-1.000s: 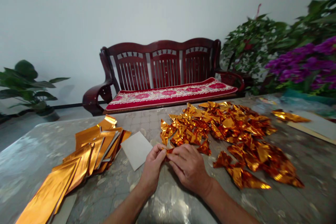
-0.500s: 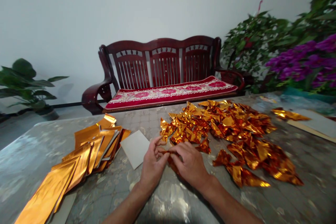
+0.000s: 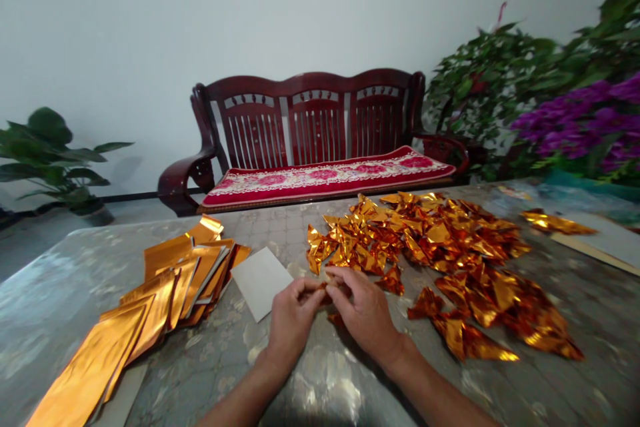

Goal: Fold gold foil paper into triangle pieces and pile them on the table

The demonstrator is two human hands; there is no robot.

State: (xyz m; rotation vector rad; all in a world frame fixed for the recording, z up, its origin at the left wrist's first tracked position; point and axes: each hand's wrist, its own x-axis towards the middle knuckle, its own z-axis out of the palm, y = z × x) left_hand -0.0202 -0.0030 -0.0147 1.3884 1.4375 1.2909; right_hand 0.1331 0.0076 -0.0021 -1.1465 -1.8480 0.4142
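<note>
My left hand [image 3: 295, 313] and my right hand [image 3: 361, 307] meet above the table, thumbs and fingers pinched together on one small piece of gold foil paper [image 3: 336, 319]. Most of that piece is hidden behind my fingers. Just beyond my hands lies a heap of folded gold foil pieces [image 3: 435, 233], pointed and shiny, with more of them to the right of my right hand. Left of my left hand a white sheet [image 3: 261, 283] lies flat, and beside it a fanned stack of flat gold foil sheets [image 3: 165, 280].
The table [image 3: 210, 373] has a shiny patterned cover. A dark red wooden bench [image 3: 315, 113] with a floral cushion stands behind it. Clear plastic [image 3: 515, 193] and pale card [image 3: 600, 243] lie at the right, near purple flowers [image 3: 585, 120]. A potted plant [image 3: 55, 160] stands at the left.
My left fingers have curled in closer to the right ones, and the pinch on the foil piece has tightened. The heap and the stack stay as they were; the view shifts slightly.
</note>
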